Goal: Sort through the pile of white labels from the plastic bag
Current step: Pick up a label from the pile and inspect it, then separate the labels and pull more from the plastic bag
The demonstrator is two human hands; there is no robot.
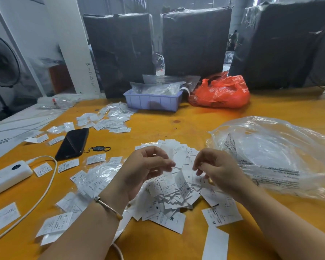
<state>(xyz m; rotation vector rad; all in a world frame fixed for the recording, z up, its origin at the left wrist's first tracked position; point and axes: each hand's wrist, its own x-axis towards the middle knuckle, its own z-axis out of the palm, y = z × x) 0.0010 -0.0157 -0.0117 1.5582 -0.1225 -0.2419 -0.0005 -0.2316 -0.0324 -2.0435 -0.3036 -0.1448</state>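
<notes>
With your left hand (148, 166) pinching a label (174, 158) and your right hand (216, 167) curled empty-looking, take these light, limp, slippery labels (169, 196) by an edge.

White labels (169, 196) printed with S, M, XL lie heaped at six o'clock; the crumpled clear plastic bag (274, 156) lies at three o'clock.

Black phone (72, 143) beside key fob (98, 148); lavender bin (152, 102); orange bag (221, 92).
</notes>
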